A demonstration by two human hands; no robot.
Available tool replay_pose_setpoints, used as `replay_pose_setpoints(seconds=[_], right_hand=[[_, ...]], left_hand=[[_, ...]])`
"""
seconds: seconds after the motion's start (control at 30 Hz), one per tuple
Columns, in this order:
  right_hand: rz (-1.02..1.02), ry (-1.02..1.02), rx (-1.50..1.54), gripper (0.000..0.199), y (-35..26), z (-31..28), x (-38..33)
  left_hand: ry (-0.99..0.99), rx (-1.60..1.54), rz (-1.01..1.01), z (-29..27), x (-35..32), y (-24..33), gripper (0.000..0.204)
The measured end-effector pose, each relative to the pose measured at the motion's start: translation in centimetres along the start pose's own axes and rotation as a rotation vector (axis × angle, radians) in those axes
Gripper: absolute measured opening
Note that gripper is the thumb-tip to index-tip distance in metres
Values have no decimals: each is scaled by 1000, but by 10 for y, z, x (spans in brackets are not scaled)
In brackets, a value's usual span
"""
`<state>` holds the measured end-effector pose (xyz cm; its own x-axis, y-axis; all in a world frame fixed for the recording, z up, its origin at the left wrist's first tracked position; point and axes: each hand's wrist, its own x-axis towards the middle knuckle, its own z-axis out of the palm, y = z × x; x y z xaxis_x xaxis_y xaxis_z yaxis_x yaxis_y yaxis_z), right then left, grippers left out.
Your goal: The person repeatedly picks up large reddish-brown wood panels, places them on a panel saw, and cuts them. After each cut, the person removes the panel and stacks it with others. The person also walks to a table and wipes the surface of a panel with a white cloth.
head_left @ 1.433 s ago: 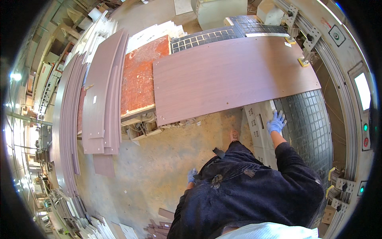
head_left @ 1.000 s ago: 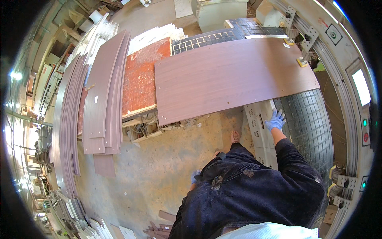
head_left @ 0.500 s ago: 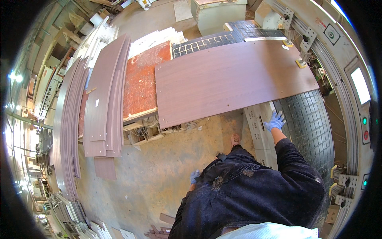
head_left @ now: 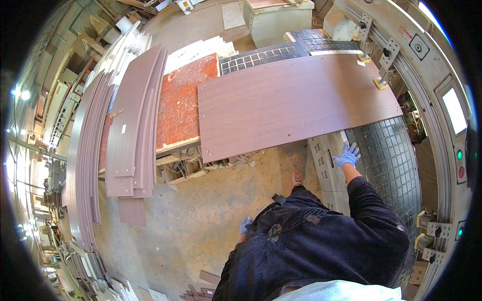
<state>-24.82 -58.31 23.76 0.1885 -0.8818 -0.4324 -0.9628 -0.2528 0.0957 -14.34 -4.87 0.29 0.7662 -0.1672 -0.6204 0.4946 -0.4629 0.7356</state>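
Observation:
A large brown wood-grain panel (head_left: pixel 301 100) lies flat across the machine's black gridded table (head_left: pixel 384 145), its right end beneath yellow-footed clamps (head_left: pixel 380 84) on the machine frame. My right hand (head_left: pixel 347 154), in a blue glove, rests with fingers spread on the table's near edge, just below the panel and apart from it. No object is in that hand. My left hand (head_left: pixel 246 224), also gloved in blue, hangs by my left side, partly hidden by my dark clothing; how its fingers are held is not clear.
Left of the panel is a worn red board (head_left: pixel 178 103). Stacked brown panels (head_left: pixel 133 125) lean further left, beside another stack (head_left: pixel 83 165). Along the right runs the machine frame with lit buttons (head_left: pixel 459 155). Offcuts (head_left: pixel 198 292) lie on the floor at the bottom.
The view has shifted very slightly. Both hands and the panel stay in nearly the same places.

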Motion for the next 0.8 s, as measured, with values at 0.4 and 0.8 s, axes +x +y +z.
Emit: replay_pose_setpoints(seconds=[0.4, 0.8], right_hand=[[4, -16, -14, 102, -3, -2, -2], [6, -1, 13, 102, 5, 1, 1]], left_hand=[[-89, 278, 68, -11, 12, -10, 40], [-31, 114, 15, 5, -13, 17, 36]])
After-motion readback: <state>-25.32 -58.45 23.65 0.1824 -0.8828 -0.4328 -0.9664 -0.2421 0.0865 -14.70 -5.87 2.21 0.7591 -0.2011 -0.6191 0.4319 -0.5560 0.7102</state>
